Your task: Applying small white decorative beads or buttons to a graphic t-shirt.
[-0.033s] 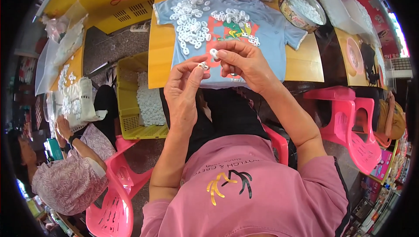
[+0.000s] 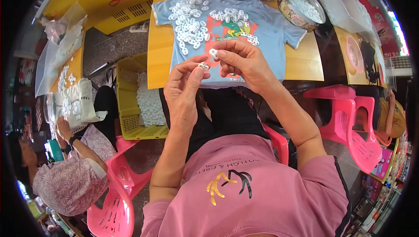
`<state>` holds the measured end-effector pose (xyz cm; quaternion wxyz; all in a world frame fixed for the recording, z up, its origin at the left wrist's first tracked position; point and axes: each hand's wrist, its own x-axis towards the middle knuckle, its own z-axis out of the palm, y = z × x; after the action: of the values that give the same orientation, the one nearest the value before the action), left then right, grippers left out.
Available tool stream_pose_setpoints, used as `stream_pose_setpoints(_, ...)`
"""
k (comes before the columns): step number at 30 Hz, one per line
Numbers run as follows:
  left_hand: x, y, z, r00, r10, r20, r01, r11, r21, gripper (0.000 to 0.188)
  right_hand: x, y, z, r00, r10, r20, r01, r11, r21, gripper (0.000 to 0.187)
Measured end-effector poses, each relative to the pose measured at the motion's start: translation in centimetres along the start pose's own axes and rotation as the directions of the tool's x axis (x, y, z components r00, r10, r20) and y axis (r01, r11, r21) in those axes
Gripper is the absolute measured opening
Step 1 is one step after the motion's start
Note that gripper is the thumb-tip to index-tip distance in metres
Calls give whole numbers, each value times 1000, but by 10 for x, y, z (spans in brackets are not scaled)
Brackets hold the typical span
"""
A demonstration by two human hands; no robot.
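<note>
Yellow panel along upper left, rows of dark slots low on it; red panel at upper right
Floor dark grey, speckled, showing between furniture
Wooden-topped table in middle, second table at left, third table at right, all yellow-brown
Pink plastic chair with slotted seat at lower left, another pink chair at right, part of third pink chair near middle
Crowded shelving at lower right, details blurred
Bright whitish light at upper right rim, bright patch at lower left rim
</note>
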<state>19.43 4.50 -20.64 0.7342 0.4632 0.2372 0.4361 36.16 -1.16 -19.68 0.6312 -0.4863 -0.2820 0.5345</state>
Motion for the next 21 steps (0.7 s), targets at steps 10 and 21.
stream_pose_setpoints(10,0,0,13,999,-41,18,41,998,-43,15,-17,-8,-3,992,-118,51,120,992,-40,29)
stream_pose_setpoints(21,-1,-2,26,984,-165,63,174,968,-183,14,-12,7,-13,805,-583,107,548,663,-509,19)
